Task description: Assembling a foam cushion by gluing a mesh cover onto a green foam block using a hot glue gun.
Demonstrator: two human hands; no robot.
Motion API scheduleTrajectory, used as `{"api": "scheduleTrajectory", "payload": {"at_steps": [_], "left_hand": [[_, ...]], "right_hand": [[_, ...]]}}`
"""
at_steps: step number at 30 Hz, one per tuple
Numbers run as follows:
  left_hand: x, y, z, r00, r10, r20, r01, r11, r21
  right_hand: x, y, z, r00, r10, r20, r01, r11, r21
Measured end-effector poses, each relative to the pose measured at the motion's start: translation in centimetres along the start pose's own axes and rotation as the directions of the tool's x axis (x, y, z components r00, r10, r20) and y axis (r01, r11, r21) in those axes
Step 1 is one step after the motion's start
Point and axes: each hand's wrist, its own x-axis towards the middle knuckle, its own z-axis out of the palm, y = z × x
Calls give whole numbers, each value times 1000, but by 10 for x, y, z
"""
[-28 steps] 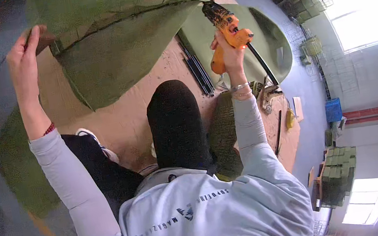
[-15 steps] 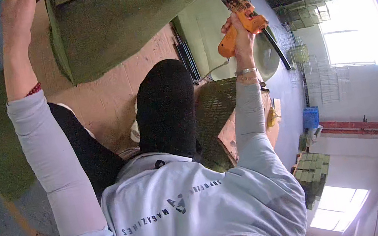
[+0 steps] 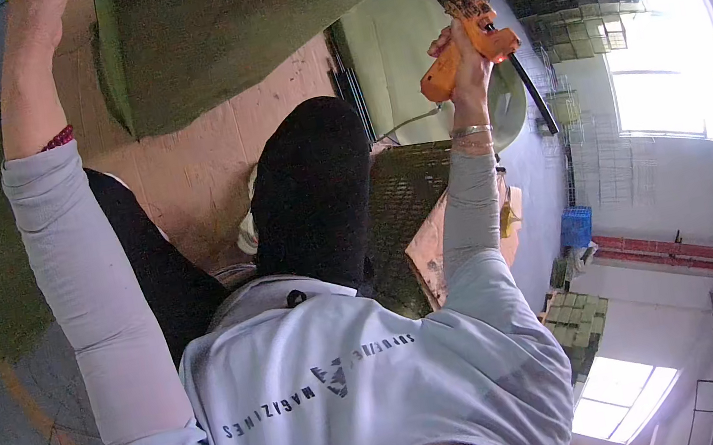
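Both arms have gone higher since a moment back. I see the right hand (image 3: 463,61) clamped on the orange drill (image 3: 465,36), tip at the green fabric's (image 3: 245,23) edge, likely to fasten it. The left hand (image 3: 37,7) lifts the far edge; I can't tell its grip. Open floor (image 3: 177,178) below.

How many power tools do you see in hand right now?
1. An orange glue gun sits in the right hand, raised at the edge of the green fabric. The left hand is mostly cropped at the top edge, so something could be hidden there.
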Motion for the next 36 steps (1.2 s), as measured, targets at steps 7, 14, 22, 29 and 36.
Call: {"api": "scheduleTrajectory", "payload": {"at_steps": [7, 14, 22, 29, 36], "left_hand": [[-3, 6, 1, 997, -53, -64, 60, 991, 116], [-5, 10, 3, 1000, -18, -13, 18, 1000, 6], [9, -13, -2, 993, -111, -41, 116, 982, 148], [17, -43, -2, 927, -324, 187, 371, 860, -350], [-2, 6, 2, 999, -45, -26, 47, 996, 78]], "right_hand": [[1, 2, 3, 999, -25, 28, 25, 999, 35], [-4, 5, 0, 1000, -1, 15, 0, 999, 46], [-8, 2, 2, 999, -11, 38, 9, 999, 37], [-9, 5, -6, 1000, -24, 6, 23, 999, 23], [-19, -7, 18, 997, -25, 80, 25, 1000, 2]]}}
